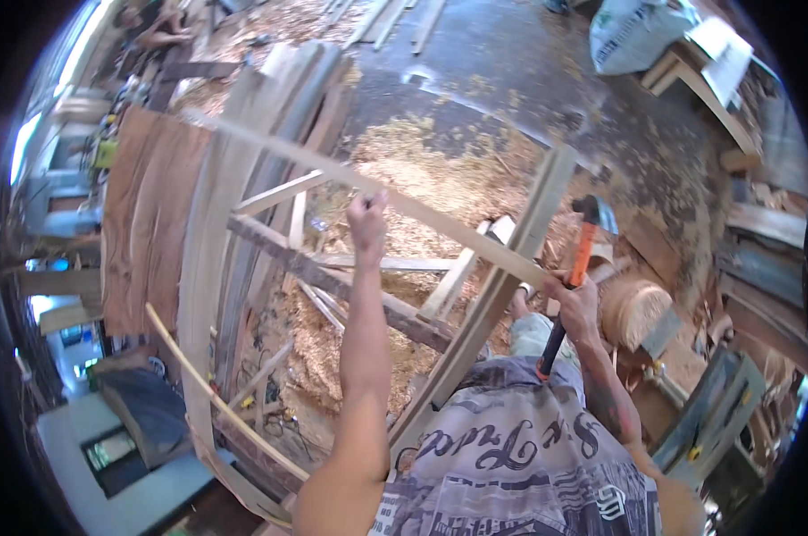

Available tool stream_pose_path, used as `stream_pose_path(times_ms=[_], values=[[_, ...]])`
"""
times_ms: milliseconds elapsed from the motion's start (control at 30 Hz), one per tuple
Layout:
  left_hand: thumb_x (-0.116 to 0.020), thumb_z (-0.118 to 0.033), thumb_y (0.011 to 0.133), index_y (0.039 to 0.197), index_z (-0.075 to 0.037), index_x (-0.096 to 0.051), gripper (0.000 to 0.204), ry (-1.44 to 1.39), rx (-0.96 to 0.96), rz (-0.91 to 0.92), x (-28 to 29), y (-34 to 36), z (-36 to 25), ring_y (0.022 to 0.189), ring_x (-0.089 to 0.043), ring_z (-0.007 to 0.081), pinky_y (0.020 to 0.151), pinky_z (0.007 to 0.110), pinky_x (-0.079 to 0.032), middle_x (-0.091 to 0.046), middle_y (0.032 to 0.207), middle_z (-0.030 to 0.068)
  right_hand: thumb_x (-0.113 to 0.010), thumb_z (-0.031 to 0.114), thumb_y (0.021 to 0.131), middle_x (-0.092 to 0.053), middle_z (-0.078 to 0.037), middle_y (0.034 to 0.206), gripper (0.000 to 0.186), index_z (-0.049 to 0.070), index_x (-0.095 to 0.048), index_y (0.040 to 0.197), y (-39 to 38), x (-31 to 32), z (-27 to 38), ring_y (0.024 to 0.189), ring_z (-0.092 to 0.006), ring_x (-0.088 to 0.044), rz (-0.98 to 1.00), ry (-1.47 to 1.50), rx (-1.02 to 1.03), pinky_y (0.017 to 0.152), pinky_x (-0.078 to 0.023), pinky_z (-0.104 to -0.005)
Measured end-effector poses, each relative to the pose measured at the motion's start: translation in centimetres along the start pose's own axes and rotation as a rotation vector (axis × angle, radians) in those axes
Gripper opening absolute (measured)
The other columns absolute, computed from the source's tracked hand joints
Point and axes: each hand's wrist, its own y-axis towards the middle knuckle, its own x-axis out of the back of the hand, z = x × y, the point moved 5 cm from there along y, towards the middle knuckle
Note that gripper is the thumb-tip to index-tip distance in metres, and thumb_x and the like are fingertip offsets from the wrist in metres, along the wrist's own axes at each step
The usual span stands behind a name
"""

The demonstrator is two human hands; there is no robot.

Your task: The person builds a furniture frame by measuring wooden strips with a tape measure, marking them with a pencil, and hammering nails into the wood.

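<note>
A long, thin wooden strip slants across the view from the far left to my right hand. My left hand is closed around it near its middle, arm stretched forward. My right hand is wrapped round a hammer with an orange and black handle, its head pointing up and away. The strip's near end meets that same hand, partly hidden by the fingers. Below the strip stands a wooden frame: a pale grooved beam runs diagonally, and a darker rough bar joins it from the left.
Wood shavings cover the floor. Long planks and broad brown slabs lie to the left. A cut log stands at the right. A white sack sits at the far right, and another person is at the far left.
</note>
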Motion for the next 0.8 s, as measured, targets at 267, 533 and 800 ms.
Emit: stream_pose_path(times_ms=[267,533,800], values=[[-0.071,-0.022,0.088,0.077,0.001,-0.064,0.027,0.178,-0.157,-0.063,-5.0,7.5,0.9,0.064,-0.052,0.0152,0.06,0.034,-0.042,-0.061,0.071,0.0048,-0.073,0.013,0.083,-0.071,-0.007,0.078,0.022,-0.001,-0.074,0.1,7.6,1.0,4.5,0.064,-0.0114,-0.063,-0.149,-0.148,0.085,0.058,-0.049,-0.0258],[-0.072,-0.01,0.086,0.086,0.001,-0.065,0.012,-0.158,0.134,-0.067,-4.2,6.8,-0.1,0.049,-0.042,0.0087,0.045,0.028,-0.031,-0.052,0.064,-0.001,-0.081,0.016,0.081,-0.072,-0.006,0.079,0.018,0.001,-0.071,0.086,8.8,0.3,3.9,0.074,-0.0121,-0.065,-0.128,-0.102,0.041,0.071,-0.051,-0.0306],[-0.07,-0.012,0.091,0.082,-0.003,-0.062,0.014,-0.182,0.103,-0.048,-2.5,5.4,-1.0,0.042,-0.031,0.0039,0.036,0.025,-0.021,-0.046,0.062,-0.0034,-0.08,0.01,0.084,-0.072,-0.006,0.084,0.02,-0.002,-0.066,0.093,7.4,-1.2,3.1,0.072,-0.0101,-0.062,-0.117,-0.018,-0.025,0.063,-0.05,-0.0266]])
